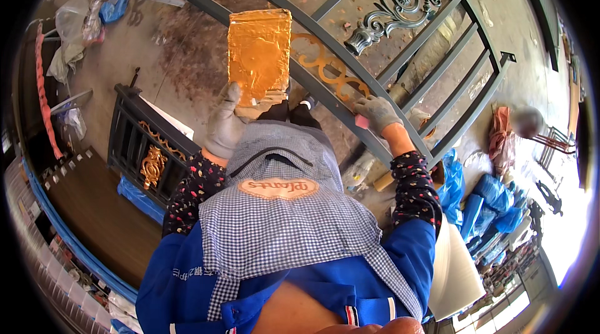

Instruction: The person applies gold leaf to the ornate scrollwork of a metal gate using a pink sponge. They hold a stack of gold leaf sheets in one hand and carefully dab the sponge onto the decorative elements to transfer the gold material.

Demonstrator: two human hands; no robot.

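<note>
Left hand, grey glove, clenched on lower edge of gold-smeared board, held upright over grey metal gate. Right hand, gloved, curled around small pink piece, resting on gate bar beside gold scrollwork.

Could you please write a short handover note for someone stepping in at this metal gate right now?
Left hand: gloved, shut on the gold-smeared flat board, held upright over the gate.
Right hand: gloved, fingers pinching a small pink piece against the gate's curved rail, beside the scroll ornament.
Done: that scroll ornament already looks gold.
Left: the large leaf-scroll ornament further along is grey, as are the bars.
A second dark panel with a gold ornament stands to the left.
</note>
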